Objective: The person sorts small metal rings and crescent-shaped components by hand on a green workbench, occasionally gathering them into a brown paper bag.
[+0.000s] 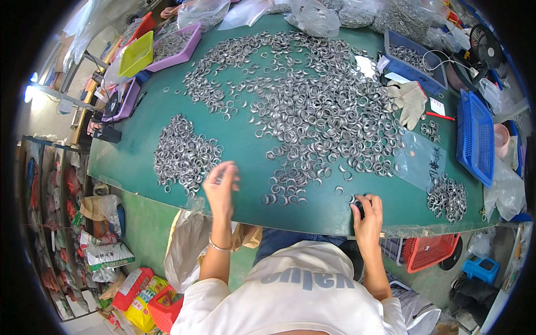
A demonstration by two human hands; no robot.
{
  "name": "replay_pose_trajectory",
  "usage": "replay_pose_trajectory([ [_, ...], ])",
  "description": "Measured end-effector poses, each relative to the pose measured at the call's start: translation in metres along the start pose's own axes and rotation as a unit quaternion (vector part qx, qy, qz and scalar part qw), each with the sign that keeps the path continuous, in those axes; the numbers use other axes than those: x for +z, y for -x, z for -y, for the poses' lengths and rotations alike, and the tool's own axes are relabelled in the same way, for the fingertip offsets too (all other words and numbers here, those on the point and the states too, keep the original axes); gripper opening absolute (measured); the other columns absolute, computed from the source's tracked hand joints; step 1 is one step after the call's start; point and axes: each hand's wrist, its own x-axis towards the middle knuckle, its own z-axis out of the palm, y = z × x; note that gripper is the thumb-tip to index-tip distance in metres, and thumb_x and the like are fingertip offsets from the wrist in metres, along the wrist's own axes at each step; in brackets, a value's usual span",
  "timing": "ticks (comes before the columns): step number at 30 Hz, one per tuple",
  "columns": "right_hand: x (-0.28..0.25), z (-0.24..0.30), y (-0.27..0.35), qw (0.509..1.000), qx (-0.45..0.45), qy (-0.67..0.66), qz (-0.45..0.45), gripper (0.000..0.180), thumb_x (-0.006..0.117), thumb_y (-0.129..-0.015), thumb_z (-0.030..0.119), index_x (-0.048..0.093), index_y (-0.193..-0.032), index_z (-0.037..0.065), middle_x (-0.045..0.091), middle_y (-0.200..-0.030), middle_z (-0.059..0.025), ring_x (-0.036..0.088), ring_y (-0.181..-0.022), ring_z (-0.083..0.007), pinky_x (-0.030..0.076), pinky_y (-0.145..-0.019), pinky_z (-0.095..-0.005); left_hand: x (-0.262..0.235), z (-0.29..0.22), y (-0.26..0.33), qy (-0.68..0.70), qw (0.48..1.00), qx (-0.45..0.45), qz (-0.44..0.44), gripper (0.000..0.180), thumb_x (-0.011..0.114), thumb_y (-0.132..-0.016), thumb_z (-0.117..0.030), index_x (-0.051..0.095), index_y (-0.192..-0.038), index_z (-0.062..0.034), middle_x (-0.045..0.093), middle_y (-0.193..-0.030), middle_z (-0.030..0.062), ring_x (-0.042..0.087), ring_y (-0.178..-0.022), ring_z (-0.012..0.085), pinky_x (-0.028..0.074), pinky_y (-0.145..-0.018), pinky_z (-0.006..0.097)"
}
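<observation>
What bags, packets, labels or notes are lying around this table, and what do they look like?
Clear flat plastic bag: right side of the green table, dark handwriting on it.
White paper slip: right, beside a red pen.
Clear bags of metal rings: table's far edge.
Yellow and red packets: floor, lower left.

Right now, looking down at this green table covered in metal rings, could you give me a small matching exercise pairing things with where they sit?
Things:
1. lime-green plastic tray
2. blue plastic mesh basket
3. pale work gloves
4. small black fan

Places:
A. far right corner
B. right edge of the table
C. far left
D. right of the big ring heap

Pairs: 1-C, 2-B, 3-D, 4-A
</observation>
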Motion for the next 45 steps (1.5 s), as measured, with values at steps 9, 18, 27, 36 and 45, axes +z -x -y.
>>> replay_pose_trajectory([
  [9, 0.007, 0.021, -0.009, 0.997, -0.057, -0.012, -0.052, 0.023, 0.068, -0.074, 0.001, 0.062, -0.097, 0.001, 0.053, -0.094, -0.0129, 0.051, -0.087, -0.0304, 0.042, -0.076, -0.0388, -0.061, 0.037, -0.055, -0.536, 0.762, 0.319, -0.171, 0.019, 0.057, -0.082, -0.005, 0.063, -0.100, -0.0071, 0.056, -0.103, 0.0103, 0.050, -0.099, 0.0303, 0.039, -0.084, 0.042],
  [18, 0.067, 0.111, -0.018, 0.911, -0.369, -0.024, 0.181, 0.035, 0.066, -0.078, 0.020, 0.060, -0.111, 0.009, 0.052, -0.121, -0.0111, 0.043, -0.121, -0.0319, 0.036, -0.096, -0.0459, -0.055, 0.041, -0.059, -0.588, 0.725, 0.304, -0.190, 0.022, 0.057, -0.085, -0.019, 0.062, -0.105, -0.0101, 0.055, -0.110, 0.0082, 0.048, -0.108, 0.0276, 0.027, -0.096, 0.051],
  [27, 0.081, 0.081, -0.042, 0.915, -0.367, 0.014, 0.168, 0.025, 0.065, -0.079, 0.021, 0.060, -0.101, 0.010, 0.054, -0.117, -0.0062, 0.044, -0.121, -0.0245, 0.028, -0.102, -0.0525, -0.058, 0.038, -0.057, -0.467, 0.781, 0.370, -0.189, 0.023, 0.058, -0.083, -0.008, 0.060, -0.106, -0.0056, 0.056, -0.108, 0.0110, 0.051, -0.106, 0.0283, 0.026, -0.101, 0.051],
  [36, 0.038, 0.029, -0.057, 0.949, -0.283, 0.047, 0.131, 0.029, 0.067, -0.076, 0.015, 0.060, -0.104, 0.009, 0.054, -0.113, -0.0093, 0.048, -0.114, -0.0258, 0.030, -0.100, -0.0480, 0.005, -0.001, -0.032, -0.271, 0.882, 0.386, 0.013, 0.031, 0.054, -0.080, 0.006, 0.058, -0.111, 0.0014, 0.058, -0.108, 0.0173, 0.055, -0.103, 0.0339, 0.044, -0.089, 0.039],
  [45, 0.006, 0.007, -0.073, 0.967, -0.227, 0.016, 0.118, 0.030, 0.069, -0.073, 0.008, 0.063, -0.102, 0.009, 0.057, -0.109, -0.0064, 0.052, -0.106, -0.0240, 0.032, -0.094, -0.0438, 0.094, 0.031, -0.018, -0.358, 0.857, 0.289, 0.231, 0.047, 0.047, -0.089, -0.003, 0.036, -0.135, -0.0004, 0.026, -0.142, 0.0259, 0.025, -0.132, 0.0433, 0.026, -0.109, 0.045],
])
